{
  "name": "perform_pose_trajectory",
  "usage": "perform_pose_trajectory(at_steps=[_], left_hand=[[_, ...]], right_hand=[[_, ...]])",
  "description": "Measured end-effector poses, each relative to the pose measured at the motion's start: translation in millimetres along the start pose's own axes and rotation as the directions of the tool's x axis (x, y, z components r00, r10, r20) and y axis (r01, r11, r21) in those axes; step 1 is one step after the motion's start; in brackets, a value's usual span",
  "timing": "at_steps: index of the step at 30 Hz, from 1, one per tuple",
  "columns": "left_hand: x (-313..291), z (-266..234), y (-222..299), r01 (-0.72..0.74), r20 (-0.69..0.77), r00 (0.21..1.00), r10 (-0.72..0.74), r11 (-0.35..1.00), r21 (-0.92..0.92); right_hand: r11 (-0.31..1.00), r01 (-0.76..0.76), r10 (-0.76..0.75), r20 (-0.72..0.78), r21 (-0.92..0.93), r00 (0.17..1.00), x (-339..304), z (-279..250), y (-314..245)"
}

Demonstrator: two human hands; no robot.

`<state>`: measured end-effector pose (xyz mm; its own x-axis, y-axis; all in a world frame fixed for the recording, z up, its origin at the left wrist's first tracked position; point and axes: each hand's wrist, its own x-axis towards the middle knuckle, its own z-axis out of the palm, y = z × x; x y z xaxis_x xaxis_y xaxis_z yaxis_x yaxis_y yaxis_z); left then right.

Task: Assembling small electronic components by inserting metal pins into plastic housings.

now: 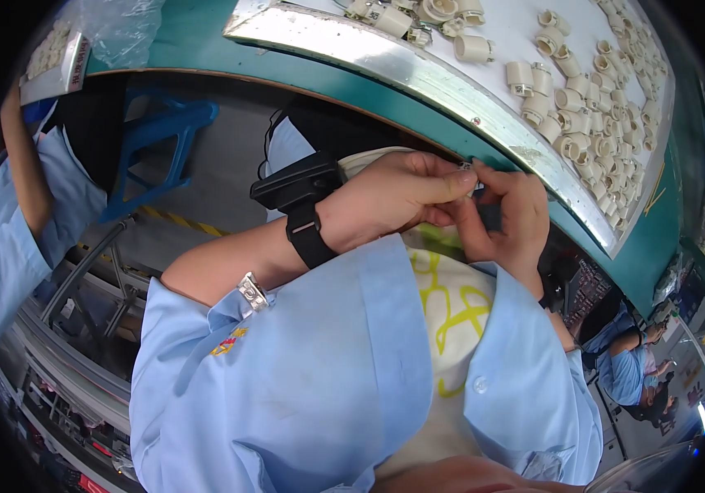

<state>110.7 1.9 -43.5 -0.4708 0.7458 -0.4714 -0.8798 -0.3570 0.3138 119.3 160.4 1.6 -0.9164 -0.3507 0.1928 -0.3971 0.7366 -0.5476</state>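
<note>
My left hand (pixel 418 187) and my right hand (pixel 518 215) meet in front of my chest, just short of the table edge. Thumb and fingers of both are pinched together around a small silvery metal piece (pixel 466 166). Only a bit of it shows between the fingertips, so its exact kind is hard to make out. Beyond the hands, on the table, lie many cream-coloured cylindrical sockets (pixel 570 100), some with metal fittings. They rest on a white tray (pixel 510 51) with a metal rim.
The green table (pixel 196 45) curves across the top, with a clear plastic bag (pixel 125 29) at its far left. A co-worker in a blue shirt (pixel 7 238) sits at left, near a blue stool (pixel 155 148). Metal racking (pixel 81 304) stands behind; other people are at far right.
</note>
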Motion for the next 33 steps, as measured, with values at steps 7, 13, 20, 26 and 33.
perform_pose_trajectory(at_steps=[7,13,20,26,33], left_hand=[[-4.7,4.4,1.7,-0.022,-0.094,0.995,0.034,0.992,0.121],[-4.7,2.8,4.1,-0.015,-0.063,0.998,0.019,0.998,0.067],[5.2,-6.7,-5.9,-0.051,0.073,0.996,0.054,0.998,-0.049],[9.1,-5.3,-3.2,0.001,0.04,0.999,0.001,0.998,-0.064],[7.6,-11.8,4.4,-0.008,0.128,0.992,0.004,1.0,0.031]], right_hand=[[1.0,-0.027,0.027,-0.04,-0.002,0.999,-5.4,0.6,-6.5],[1.0,0.027,-0.027,-0.05,0.005,0.998,-4.4,3.6,-1.1],[0.999,0.01,-0.011,-0.026,-0.045,1.0,-0.5,3.5,-4.3],[0.999,0.034,-0.034,-0.008,0.007,0.999,0.6,0.6,0.6],[0.996,0.076,-0.077,-0.013,-0.037,0.997,1.3,2.9,-0.7]])
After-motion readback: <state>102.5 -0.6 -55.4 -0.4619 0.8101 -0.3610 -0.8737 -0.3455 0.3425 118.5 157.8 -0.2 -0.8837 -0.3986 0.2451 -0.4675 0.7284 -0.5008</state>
